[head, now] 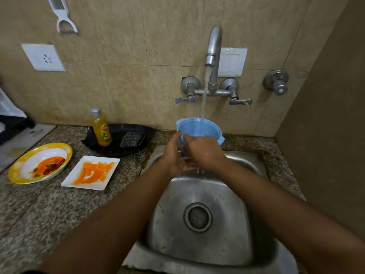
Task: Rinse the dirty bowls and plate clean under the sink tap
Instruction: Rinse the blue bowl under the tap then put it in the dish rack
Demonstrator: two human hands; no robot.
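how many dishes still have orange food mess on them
2. The yellow-rimmed bowl sits far left on the counter; the square white plate lies beside it, nearer the sink. The blue bowl under the tap shows no orange.

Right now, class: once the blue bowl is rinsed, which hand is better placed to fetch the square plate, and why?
Left, probably. The plate lies on the counter left of the sink, on the left hand's side. The right hand would have to cross over, and could keep the bowl.

Both arms reach forward, left hand [173, 155] and right hand [203, 151] seemingly touching.
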